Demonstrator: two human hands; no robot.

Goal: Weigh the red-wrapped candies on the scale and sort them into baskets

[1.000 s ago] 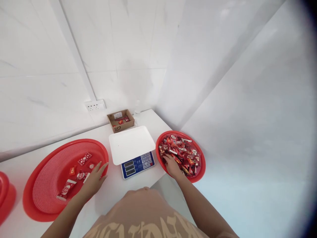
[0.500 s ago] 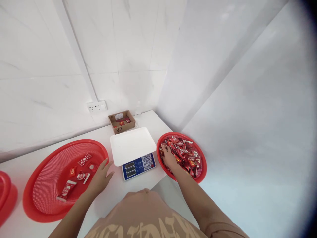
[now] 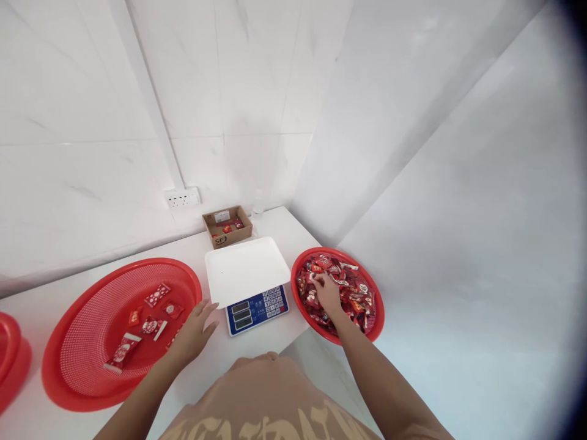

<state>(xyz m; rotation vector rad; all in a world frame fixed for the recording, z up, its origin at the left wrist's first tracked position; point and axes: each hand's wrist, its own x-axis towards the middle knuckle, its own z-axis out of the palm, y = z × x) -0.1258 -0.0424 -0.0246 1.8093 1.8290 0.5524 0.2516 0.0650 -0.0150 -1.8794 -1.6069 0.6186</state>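
Note:
My right hand (image 3: 329, 296) is inside the right red basket (image 3: 373, 330), over a heap of red-wrapped candies (image 3: 355, 293). Its fingers pinch at a small red and white wrapped candy (image 3: 312, 277) on the left of the heap, partly hidden by the fingertips. Between the baskets stands a scale with a bare white pan (image 3: 247, 269) and a blue keypad panel (image 3: 258, 310). My left hand (image 3: 197, 333) is open, fingers apart, between the left basket's rim and the scale pan, holding nothing. In the left red basket (image 3: 87, 330) lie several red and white candy packets (image 3: 153, 326).
Behind the scale, a small cardboard box (image 3: 228, 227) holds a few red packets. A clear bottle (image 3: 257, 201) stands by the wall. Part of another red basket (image 3: 13, 360) shows at the left edge. A socket (image 3: 182, 197) is on the tiled wall.
My right hand has moved right and slightly up over the heap, its fingers now closing to a pinch. My left hand has shifted right, toward the scale pan, away from the left basket.

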